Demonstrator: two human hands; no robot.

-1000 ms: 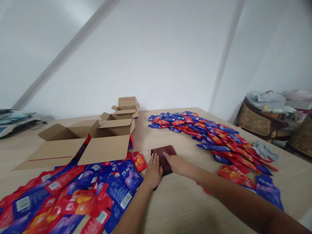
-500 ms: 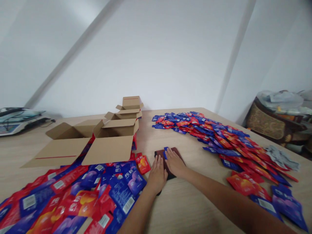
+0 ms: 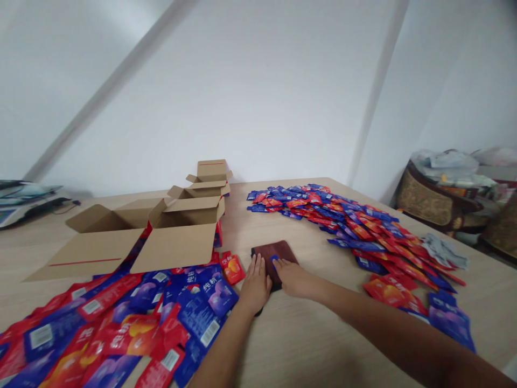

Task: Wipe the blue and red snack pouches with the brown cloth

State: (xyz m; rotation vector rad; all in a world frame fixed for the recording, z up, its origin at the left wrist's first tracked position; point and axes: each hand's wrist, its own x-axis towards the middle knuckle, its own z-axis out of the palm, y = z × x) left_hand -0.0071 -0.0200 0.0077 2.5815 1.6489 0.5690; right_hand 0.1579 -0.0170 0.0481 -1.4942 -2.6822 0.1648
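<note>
My left hand [image 3: 255,285] lies flat, fingers outstretched, on the left side of a dark brown mat [image 3: 286,249] with a black edge. Close beside it, my right hand [image 3: 294,277] is bent at the fingers over the mat. A small blue end of a packet [image 3: 274,258] shows at those fingertips; the rest of it is hidden under the hand. Just left of my left hand, a red packet [image 3: 232,268] with an orange fruit picture rests on the table, next to a heap of blue and red packets [image 3: 161,312].
Open cardboard boxes [image 3: 175,248] stand behind the left heap, with red packets beside them. A long pile of red and blue packets [image 3: 343,213] curves along the right. A grey cloth [image 3: 442,250] lies at its end. A scale-like device [image 3: 28,199] sits far left.
My right hand has drawn back towards me, its fingers now bent, and the blue packet end has come with it. More of the brown mat shows. The left hand stays on the mat.
</note>
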